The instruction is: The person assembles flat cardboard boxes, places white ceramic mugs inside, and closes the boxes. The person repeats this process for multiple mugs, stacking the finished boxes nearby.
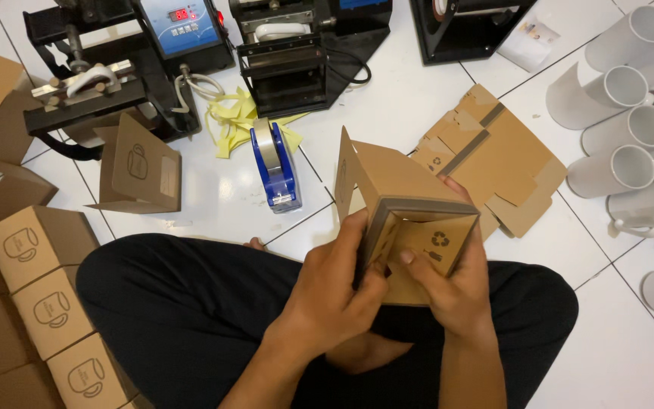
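Both hands grip a half-folded cardboard box (410, 220) above the lap: left hand (334, 291) fingers clamped on its side, right hand (456, 291) pressing in the bottom flap. Finished boxes (39, 303) stack nearby; flat cardboard (493, 167) lies on the floor (622, 356).

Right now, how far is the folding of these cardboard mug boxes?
Done: several closed mug boxes are stacked at the person's left side. In hand: the left hand and right hand hold a half-formed cardboard box and press in its end flaps. Left: a pile of flat box blanks lies on the floor, and white mugs lie unboxed to the right.
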